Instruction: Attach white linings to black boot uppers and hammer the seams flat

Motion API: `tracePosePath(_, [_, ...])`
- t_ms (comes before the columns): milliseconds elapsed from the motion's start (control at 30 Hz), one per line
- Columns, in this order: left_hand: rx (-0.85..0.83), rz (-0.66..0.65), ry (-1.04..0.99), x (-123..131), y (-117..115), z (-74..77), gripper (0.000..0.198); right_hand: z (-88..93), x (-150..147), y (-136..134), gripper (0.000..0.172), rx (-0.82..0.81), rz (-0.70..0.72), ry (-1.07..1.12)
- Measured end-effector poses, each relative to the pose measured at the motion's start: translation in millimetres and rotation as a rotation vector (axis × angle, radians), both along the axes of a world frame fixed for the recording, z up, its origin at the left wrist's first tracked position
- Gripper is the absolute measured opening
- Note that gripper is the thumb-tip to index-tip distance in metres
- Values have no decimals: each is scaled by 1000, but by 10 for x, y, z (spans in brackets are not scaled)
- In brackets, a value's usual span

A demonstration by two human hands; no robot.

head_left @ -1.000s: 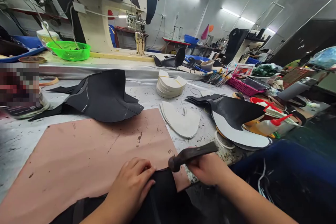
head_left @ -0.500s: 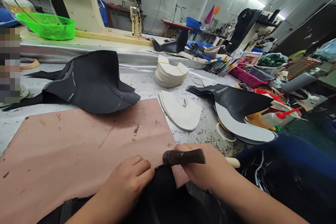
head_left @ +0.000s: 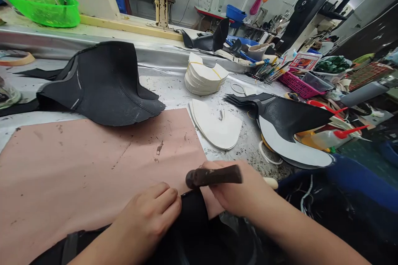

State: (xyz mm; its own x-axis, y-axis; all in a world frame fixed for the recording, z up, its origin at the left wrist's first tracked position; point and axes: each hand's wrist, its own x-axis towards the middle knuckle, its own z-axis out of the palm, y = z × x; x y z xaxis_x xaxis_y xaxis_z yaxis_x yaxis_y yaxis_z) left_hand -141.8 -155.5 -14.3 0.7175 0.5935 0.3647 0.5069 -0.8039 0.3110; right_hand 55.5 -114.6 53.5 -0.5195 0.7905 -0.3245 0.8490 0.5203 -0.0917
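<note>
My right hand (head_left: 238, 186) is wrapped round a hammer (head_left: 214, 176); its dark metal head points left and the pale handle end shows behind my wrist. The hammer head is right at the upper edge of a black leather piece (head_left: 194, 209); whether they touch I cannot tell. My left hand (head_left: 155, 211) pinches the same edge just left of the hammer, its fingers closed. Under the edge lies a pinkish sheet (head_left: 102, 161) with dark specks. The lower part of the leather piece runs out of view beneath my forearms.
Beyond the sheet sit a black boot upper (head_left: 105, 87), a banded stack of white pieces (head_left: 205, 76) and loose white pieces (head_left: 217, 126). To the right are more black uppers (head_left: 289, 112), a red-tipped bottle (head_left: 329, 136) and a pink basket (head_left: 300, 83). A green tray (head_left: 46, 10) stands back left.
The view has tipped down and turned slightly. The hammer head has shifted a little left and tilts more, still beside the leather edge. My left hand keeps its pinch.
</note>
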Motion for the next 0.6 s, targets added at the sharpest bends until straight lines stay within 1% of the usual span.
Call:
tracePosePath(100, [-8, 4, 1, 0, 4, -9, 27, -15, -8, -5, 11, -26, 20, -2])
tracePosePath(200, [-35, 3, 6, -4, 9, -20, 25, -26, -21, -4, 13, -23, -17, 12])
tracePosePath(333, [-34, 4, -9, -1, 7, -27, 26, -28, -30, -11, 10, -52, 15, 17])
tracePosePath(400, [-36, 12, -12, 1, 5, -30, 25, -28, -32, -22, 10, -44, 1, 29])
tracePosePath(433, [-37, 25, -15, 0, 4, -32, 25, -32, -36, -29, 11, -35, -7, 35])
tracePosePath(500, [-58, 92, -40, -12, 5, -35, 22, -56, -49, -43, 12, -36, -1, 38])
tracePosePath(600, [-202, 190, -105, -50, 5, -30, 21, -107, -70, -58, 12, -54, 1, 6])
